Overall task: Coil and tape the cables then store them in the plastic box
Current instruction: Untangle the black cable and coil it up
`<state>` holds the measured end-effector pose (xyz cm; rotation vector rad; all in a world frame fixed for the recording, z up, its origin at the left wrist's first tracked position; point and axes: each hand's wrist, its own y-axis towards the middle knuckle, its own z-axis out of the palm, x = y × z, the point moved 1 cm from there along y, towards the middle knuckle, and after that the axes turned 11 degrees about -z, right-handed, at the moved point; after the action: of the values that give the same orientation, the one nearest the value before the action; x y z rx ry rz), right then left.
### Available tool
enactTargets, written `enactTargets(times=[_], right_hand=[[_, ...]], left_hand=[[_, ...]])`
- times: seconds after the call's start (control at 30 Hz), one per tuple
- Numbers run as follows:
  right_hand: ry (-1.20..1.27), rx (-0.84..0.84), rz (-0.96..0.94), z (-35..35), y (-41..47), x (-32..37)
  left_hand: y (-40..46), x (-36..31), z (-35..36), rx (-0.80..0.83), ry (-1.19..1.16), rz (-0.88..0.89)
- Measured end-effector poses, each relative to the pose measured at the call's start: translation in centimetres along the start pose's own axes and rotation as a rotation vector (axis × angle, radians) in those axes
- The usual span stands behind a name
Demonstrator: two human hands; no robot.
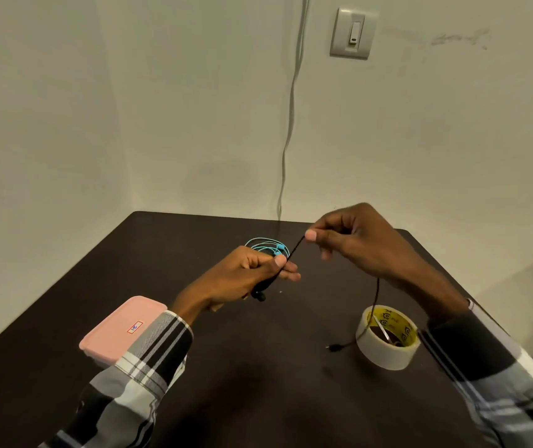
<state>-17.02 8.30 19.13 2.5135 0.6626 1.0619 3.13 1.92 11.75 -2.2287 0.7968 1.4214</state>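
A thin black cable (294, 250) runs taut between my two hands above the dark table (258, 383). My left hand (249, 274) pinches it between thumb and fingers, and its earbud end (260, 296) hangs just below that hand. My right hand (355, 240) pinches the cable higher up; the rest drops down past the tape roll (388, 337), with its plug (333, 348) lying on the table. A coiled turquoise cable (266, 245) lies behind my left hand. The pink-lidded plastic box (119, 328) sits closed at the left, partly behind my left sleeve.
The table stands in a corner, with walls at the back and left. A grey wire (291, 124) runs down the back wall to the table's far edge. A wall switch (352, 32) is mounted high on the right.
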Motion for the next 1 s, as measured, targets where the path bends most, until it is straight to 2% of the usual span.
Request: enactTargets(times=[0.17,0.33,0.53,0.67,0.77,0.93,1.0], right_hand=[[0.063,0.001,-0.003,0.2,2.4,-0.8],[0.222,-0.021,0.083,2.0,2.9,-3.1],[0.418,-0.074,0.230,6.0,1.0,-5.5],[0.454,0.064,0.288,9.2,-1.4,-5.9],[0.430,0.112,0.277,10.4,-3.1,-5.6],[0.321,0.160,0.188,9.0,-4.2,-4.4],[0.267,0.177,0.149,7.8,-4.2,-3.6]], left_hand=[[-0.8,-1.0,1.1,0.146,-0.087,0.009],[-1.5,-1.4,1.1,0.215,-0.358,0.024],[-1.2,-1.4,0.5,0.158,-0.622,0.090],[-0.2,-1.0,-0.1,0.094,-0.716,0.099],[0.5,-0.4,-0.8,-0.015,-0.654,0.073],[0.5,0.9,-1.3,-0.176,-0.329,0.010],[0.5,1.1,-1.2,-0.192,-0.183,-0.006]])
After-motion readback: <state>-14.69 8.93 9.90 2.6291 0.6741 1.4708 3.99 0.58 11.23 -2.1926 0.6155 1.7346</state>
